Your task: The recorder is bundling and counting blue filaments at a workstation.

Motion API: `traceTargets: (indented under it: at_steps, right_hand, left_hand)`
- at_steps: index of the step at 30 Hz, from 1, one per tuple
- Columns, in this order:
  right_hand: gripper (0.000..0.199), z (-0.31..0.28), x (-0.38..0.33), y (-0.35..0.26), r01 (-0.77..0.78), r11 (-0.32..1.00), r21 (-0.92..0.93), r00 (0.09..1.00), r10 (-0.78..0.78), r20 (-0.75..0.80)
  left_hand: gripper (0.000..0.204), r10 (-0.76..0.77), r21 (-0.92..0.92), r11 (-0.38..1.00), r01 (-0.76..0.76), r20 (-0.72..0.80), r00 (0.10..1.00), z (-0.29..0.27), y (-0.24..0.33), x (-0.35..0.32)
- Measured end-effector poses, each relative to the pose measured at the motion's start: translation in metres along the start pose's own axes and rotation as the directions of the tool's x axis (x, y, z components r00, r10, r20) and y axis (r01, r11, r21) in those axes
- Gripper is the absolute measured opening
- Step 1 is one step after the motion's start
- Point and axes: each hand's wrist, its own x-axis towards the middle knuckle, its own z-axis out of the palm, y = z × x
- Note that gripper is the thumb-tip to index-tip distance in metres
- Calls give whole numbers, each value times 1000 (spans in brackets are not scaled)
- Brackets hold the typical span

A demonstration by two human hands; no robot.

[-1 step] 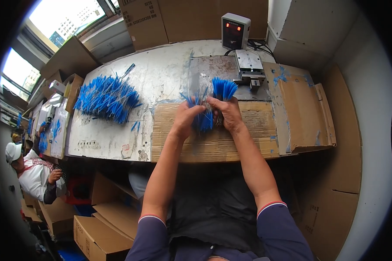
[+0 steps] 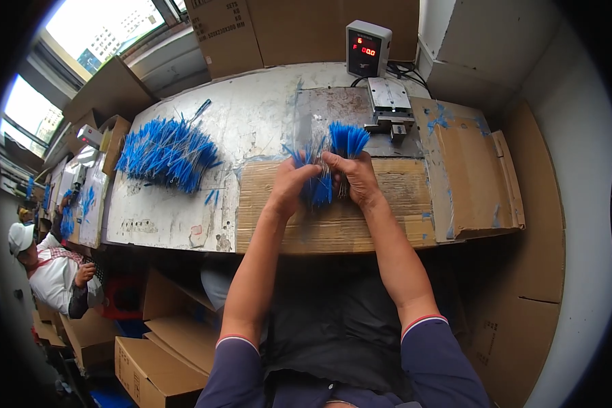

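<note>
My left hand (image 2: 291, 185) and my right hand (image 2: 355, 175) meet over a cardboard sheet (image 2: 279, 204) on the worn work table (image 2: 251, 115). Together they grip a bundle of thin sticks with blue tips (image 2: 347, 139). One blue end fans out above my right hand toward the far side. Another blue end (image 2: 316, 192) shows between my two hands. The sticks' middle is hidden by my fingers.
A large loose pile of the same blue-tipped sticks (image 2: 166, 153) lies on the table's left. A small metal device (image 2: 389, 102) and a grey box with a red display (image 2: 367, 47) stand beyond my hands. Cardboard boxes (image 2: 156, 360) surround the table. Another person (image 2: 51, 272) sits at far left.
</note>
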Motion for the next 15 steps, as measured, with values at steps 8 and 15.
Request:
traceTargets:
  at_steps: [8,15]
  right_hand:
    - [25,-5,5,8,49,998,-51,999,-48,16]
    - [31,-5,2,0,3,999,53,997,-7,78]
  left_hand:
    - [29,-6,56,998,1,82,997,5,5,-1]
    - [35,26,32,999,-31,128,991,0,1,-1]
